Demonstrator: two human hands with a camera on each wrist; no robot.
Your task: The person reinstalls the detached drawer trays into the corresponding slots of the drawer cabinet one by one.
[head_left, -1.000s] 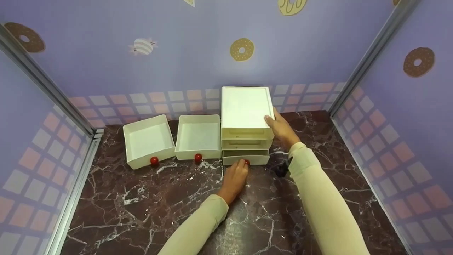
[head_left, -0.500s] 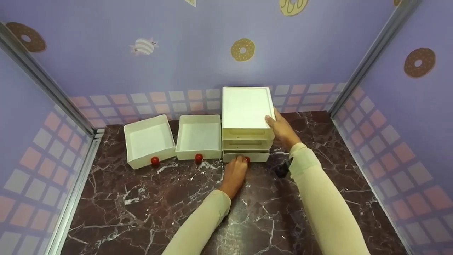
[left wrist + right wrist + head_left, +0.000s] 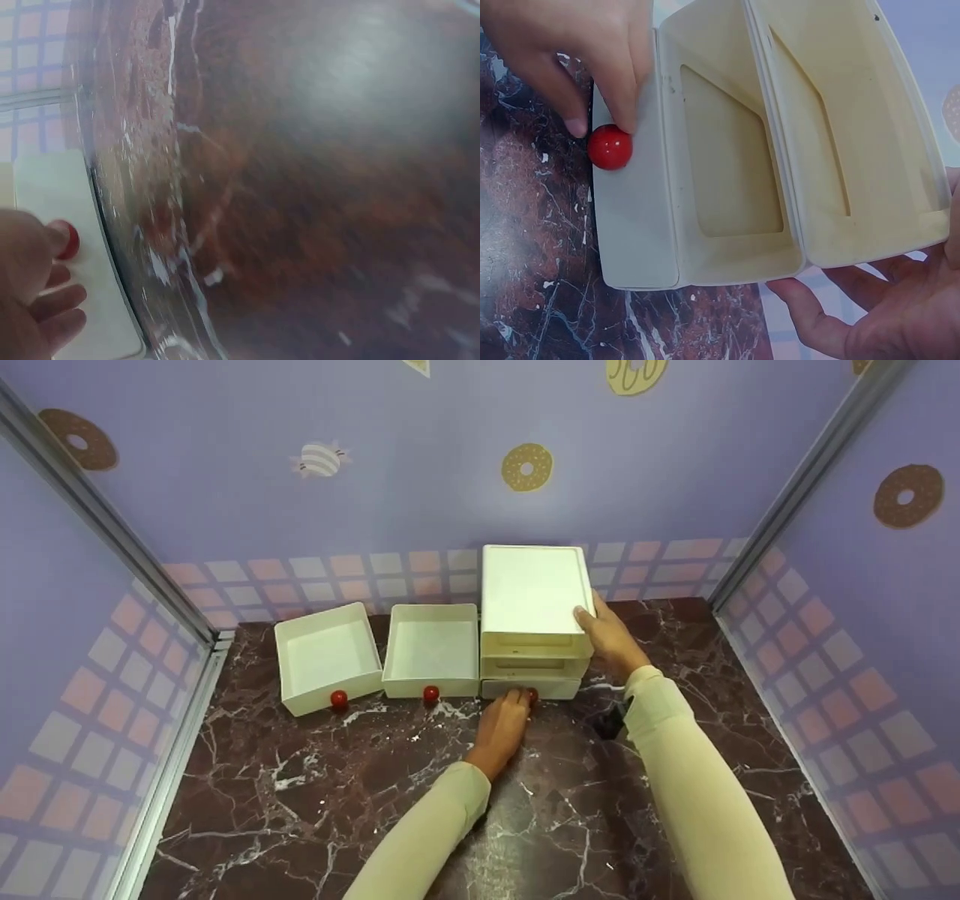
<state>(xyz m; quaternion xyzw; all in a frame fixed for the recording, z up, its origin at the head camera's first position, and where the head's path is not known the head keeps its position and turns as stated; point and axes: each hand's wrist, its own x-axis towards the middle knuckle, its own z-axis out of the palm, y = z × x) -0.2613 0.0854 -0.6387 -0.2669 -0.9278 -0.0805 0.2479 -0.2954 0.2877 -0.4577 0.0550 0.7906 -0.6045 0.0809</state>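
From where I sit, across the head view and both wrist views, I can read no text, label, brand, number or sign on anything my cameras show me.

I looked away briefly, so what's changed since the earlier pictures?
The bottom drawer slid back into the cabinet, and its open gap closed. The left hand moved in with it, at the red knob. Unchanged: the right hand holds the cabinet; the two loose drawers stayed put.
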